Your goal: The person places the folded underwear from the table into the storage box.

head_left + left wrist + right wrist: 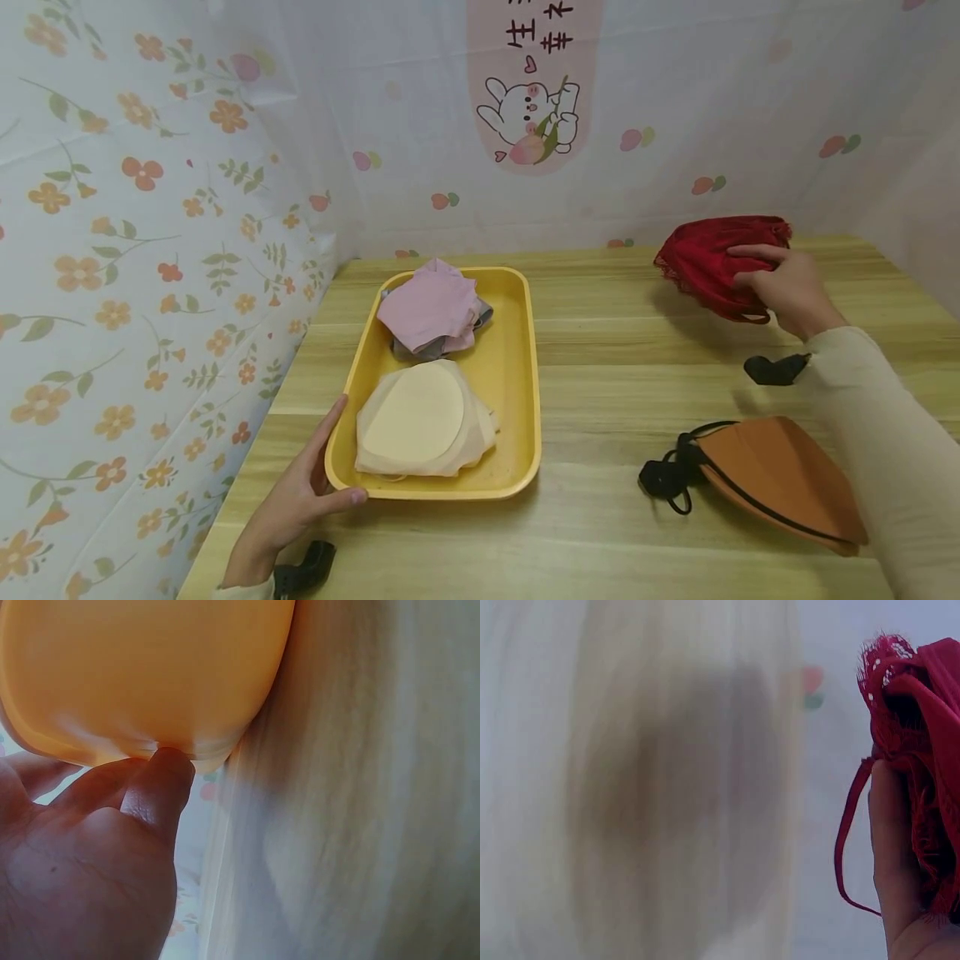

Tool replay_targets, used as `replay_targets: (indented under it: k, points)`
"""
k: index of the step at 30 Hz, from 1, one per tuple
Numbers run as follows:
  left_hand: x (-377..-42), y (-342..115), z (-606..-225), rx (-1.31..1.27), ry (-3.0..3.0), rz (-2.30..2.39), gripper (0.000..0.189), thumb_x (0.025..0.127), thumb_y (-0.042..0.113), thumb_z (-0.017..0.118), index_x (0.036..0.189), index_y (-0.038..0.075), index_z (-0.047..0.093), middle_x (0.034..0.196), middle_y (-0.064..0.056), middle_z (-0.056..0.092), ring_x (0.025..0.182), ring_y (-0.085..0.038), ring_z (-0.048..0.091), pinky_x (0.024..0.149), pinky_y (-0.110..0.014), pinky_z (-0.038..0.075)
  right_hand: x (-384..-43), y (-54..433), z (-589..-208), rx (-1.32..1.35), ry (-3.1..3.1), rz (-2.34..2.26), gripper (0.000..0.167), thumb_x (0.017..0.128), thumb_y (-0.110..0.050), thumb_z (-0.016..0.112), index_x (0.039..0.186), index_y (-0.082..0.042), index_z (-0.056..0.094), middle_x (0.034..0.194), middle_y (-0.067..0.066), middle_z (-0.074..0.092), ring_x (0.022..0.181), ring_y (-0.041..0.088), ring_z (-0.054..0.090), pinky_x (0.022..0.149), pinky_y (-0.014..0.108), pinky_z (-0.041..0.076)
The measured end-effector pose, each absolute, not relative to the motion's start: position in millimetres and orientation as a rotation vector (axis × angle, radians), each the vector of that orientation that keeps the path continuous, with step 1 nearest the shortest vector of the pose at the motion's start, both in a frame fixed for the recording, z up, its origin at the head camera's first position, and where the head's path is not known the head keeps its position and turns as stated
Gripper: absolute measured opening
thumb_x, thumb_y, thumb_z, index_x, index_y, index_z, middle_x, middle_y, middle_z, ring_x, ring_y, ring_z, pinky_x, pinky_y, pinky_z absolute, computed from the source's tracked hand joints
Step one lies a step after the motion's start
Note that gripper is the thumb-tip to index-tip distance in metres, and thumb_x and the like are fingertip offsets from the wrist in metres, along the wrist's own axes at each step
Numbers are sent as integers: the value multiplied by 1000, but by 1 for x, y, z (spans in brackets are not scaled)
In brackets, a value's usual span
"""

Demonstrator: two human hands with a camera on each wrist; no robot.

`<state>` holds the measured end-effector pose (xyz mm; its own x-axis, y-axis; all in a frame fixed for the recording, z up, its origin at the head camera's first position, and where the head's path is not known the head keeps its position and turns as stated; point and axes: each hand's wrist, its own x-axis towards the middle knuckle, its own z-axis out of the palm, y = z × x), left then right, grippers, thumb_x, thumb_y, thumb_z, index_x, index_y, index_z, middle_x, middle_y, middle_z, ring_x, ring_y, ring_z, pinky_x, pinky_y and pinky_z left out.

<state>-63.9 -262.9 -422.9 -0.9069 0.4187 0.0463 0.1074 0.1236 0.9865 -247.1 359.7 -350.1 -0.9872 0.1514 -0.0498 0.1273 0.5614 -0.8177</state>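
My right hand (787, 283) grips a crumpled red garment (705, 258) with lacy edges, above the table at the back right. In the right wrist view, the red garment's thin strap hangs loose, and one finger (892, 832) lies along its underside. At the near left corner of a yellow plastic tray (534, 375), my left hand (296, 496) holds on, with the thumb on the front side and the fingers along the left side. Inside the tray, a folded pink cloth (431, 304) lies over a grey cloth (427, 348), behind a folded cream padded garment (416, 412).
A brown piece with black edging (780, 479) lies at the right of the wooden table (600, 400), with a black cord and a dark bundle (663, 479) at its left end. Printed fabric walls (420, 125) stand behind and on the left.
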Motion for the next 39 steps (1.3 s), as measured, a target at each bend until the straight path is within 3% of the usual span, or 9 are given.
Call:
replay_targets:
  k: [2,5,11,19,27,33,39]
  points:
    - [-64,-263,-423,518,2155,1863,110,87,-6,70,163,22,-4,167,-23,-13,138,12,35,102,-14,47,-248,352,-344,-195,-2769,1442,54,98,-16,60,151,-13,47,77,-24,58,67,-2,51,59,21,47]
    - [-64,-262,-423,516,2146,1870,109,87,-6,69,163,21,-4,167,-23,-13,137,11,36,101,-15,48,-250,340,-335,-134,-2775,1440,54,98,-15,61,150,-12,47,74,-21,57,64,1,48,57,23,45]
    - [-63,-262,-423,524,2129,1886,109,87,-6,69,163,21,-5,167,-24,-13,136,8,40,100,-17,51,-251,318,-322,-63,-2787,1465,53,98,-15,61,150,-15,48,92,-11,55,67,3,52,58,22,49]
    - [-64,-262,-421,563,2141,1877,108,87,-6,69,163,19,-4,166,-27,-9,134,4,44,100,-18,51,-244,287,-307,82,-2803,1541,50,99,-14,61,148,-12,49,99,-12,57,70,3,60,63,20,55]
    - [-63,-263,-422,544,2157,1865,109,87,-5,70,163,20,-4,167,-26,-8,133,5,45,99,-18,52,-234,249,-287,276,-2872,1453,47,99,-15,62,145,-19,54,127,6,51,84,8,60,66,22,55]
    - [-63,-264,-423,541,2201,1848,109,87,-6,70,164,20,-3,167,-26,-7,134,7,43,100,-15,49,-223,224,-277,397,-2885,1462,46,98,-12,63,142,-20,57,127,12,56,83,12,61,66,23,55]
    - [-64,-264,-423,528,2226,1830,109,87,-4,71,164,22,-1,167,-25,-5,134,8,41,102,-13,46,-213,201,-271,501,-2868,1506,44,96,-8,63,138,-19,61,114,13,62,86,16,61,65,24,55]
